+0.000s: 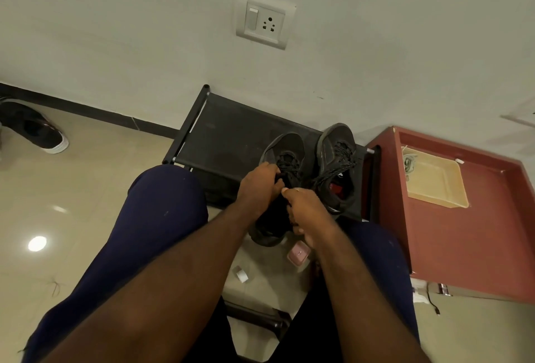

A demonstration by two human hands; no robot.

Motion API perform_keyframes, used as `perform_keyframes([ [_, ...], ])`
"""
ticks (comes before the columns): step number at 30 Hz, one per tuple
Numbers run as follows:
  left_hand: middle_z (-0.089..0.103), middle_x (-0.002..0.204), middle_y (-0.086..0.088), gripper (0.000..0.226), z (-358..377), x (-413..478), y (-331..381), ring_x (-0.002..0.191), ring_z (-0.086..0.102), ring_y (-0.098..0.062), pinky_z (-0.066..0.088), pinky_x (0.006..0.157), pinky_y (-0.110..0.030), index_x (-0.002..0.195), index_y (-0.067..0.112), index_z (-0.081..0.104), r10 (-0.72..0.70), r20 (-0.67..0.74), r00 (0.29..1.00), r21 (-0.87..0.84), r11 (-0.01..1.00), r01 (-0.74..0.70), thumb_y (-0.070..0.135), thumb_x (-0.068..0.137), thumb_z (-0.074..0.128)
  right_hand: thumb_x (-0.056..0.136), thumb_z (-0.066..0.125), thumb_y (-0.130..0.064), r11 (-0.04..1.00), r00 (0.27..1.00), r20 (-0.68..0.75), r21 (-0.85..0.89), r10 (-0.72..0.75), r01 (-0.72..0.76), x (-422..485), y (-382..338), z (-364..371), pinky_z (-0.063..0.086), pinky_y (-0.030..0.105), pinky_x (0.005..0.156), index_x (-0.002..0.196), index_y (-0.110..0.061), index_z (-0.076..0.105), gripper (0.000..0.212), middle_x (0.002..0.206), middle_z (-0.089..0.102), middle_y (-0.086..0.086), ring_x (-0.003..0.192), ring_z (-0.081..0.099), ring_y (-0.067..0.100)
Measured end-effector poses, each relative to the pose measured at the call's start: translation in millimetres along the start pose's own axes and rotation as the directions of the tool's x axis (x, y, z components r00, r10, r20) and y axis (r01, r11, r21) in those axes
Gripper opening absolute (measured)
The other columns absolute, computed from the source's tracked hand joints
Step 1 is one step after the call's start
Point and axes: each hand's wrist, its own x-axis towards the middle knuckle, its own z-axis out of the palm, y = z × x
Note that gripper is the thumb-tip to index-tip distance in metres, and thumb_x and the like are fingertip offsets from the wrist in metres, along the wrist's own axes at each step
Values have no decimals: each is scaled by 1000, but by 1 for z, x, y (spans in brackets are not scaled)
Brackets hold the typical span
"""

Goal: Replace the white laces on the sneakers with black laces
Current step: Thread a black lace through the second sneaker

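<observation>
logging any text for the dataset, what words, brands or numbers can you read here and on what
Nothing reads clearly.
Pink object on the floor: small dark marks, too blurred to read.
Red patch inside the unheld sneaker: too blurred to tell whether it bears print.
Wall socket plate: no lettering visible.

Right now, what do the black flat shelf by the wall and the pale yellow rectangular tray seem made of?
The black flat shelf looks like matte stretched fabric: dull, no shine. The pale yellow rectangular tray is probably smooth moulded plastic, by its rounded rim.
</observation>
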Motion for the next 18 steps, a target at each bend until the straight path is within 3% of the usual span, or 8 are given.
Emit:
perform_keyframes([
  [2, 58, 112, -7, 24, 0, 0, 0, 98, 59, -25, 47, 82, -36, 113, 12, 60, -3, -12, 1000, -8, 1000, 3, 29, 96, 56, 102, 50, -23, 985, 998, 27, 161, 58, -61, -6, -1, -9, 26, 23, 37, 73, -18, 49, 30, 54, 38, -2, 40, 33, 9],
  [3, 58, 111, -7, 24, 0, 0, 0, 98, 59, -25, 46, 81, -36, 112, 12, 61, -2, -25, 1000, -11, 1000, 2, 29, 96, 56, 101, 52, -23, 991, 999, -38, 130, 17, -12, -4, 4, -13, 32, 24, 38, 74, -15, 52, 28, 56, 43, -1, 42, 39, 9],
  [5, 59, 110, -6, 25, -1, 0, 0, 98, 59, -24, 44, 80, -34, 112, 12, 63, -1, -54, 999, -28, 1000, -1, 29, 94, 57, 98, 59, -30, 981, 970, -196, -159, -144, 113, 1, 15, -19, 50, 35, 56, 81, -14, 58, 23, 69, 58, 0, 60, 54, 13],
  [7, 60, 109, -5, 25, -1, 0, 2, 97, 59, -23, 46, 81, -33, 112, 12, 64, -4, -63, 998, -44, 999, 1, 29, 94, 59, 94, 64, -40, 885, 939, -224, -444, -262, 141, 3, 26, -20, 53, 39, 70, 83, -20, 59, 23, 79, 64, -1, 73, 60, 16],
  [11, 60, 108, -5, 24, -1, 0, 3, 96, 59, -22, 50, 85, -35, 112, 13, 65, -24, -71, 997, -60, 998, 19, 29, 94, 59, 97, 60, -38, 797, 913, -223, -584, -343, 157, 4, 29, -17, 52, 41, 67, 76, -20, 53, 28, 79, 61, 0, 74, 60, 21],
  [15, 59, 108, -5, 24, 0, 2, 3, 96, 58, -22, 47, 82, -34, 112, 13, 64, -24, -55, 998, -51, 998, 21, 29, 94, 60, 102, 55, -29, 823, 841, -183, -390, -509, 413, 2, 24, -12, 45, 22, 74, 88, -17, 58, 19, 101, 54, -3, 84, 54, 6],
  [17, 59, 106, -5, 24, 0, 1, 2, 95, 59, -23, 48, 80, -35, 109, 13, 64, -22, -48, 999, -44, 999, 19, 31, 94, 59, 103, 54, -25, 869, 852, -172, -128, -494, 477, -1, 21, -8, 51, 22, 73, 105, -16, 65, 15, 111, 62, 1, 82, 57, 3],
  [18, 60, 104, -5, 23, 1, 0, 2, 93, 59, -23, 50, 80, -37, 107, 14, 64, -18, -54, 998, -50, 999, 15, 32, 94, 60, 105, 52, -24, 891, 885, -162, 58, -436, 450, -3, 20, -7, 51, 24, 62, 106, -17, 67, 17, 105, 66, 8, 68, 56, 5],
])
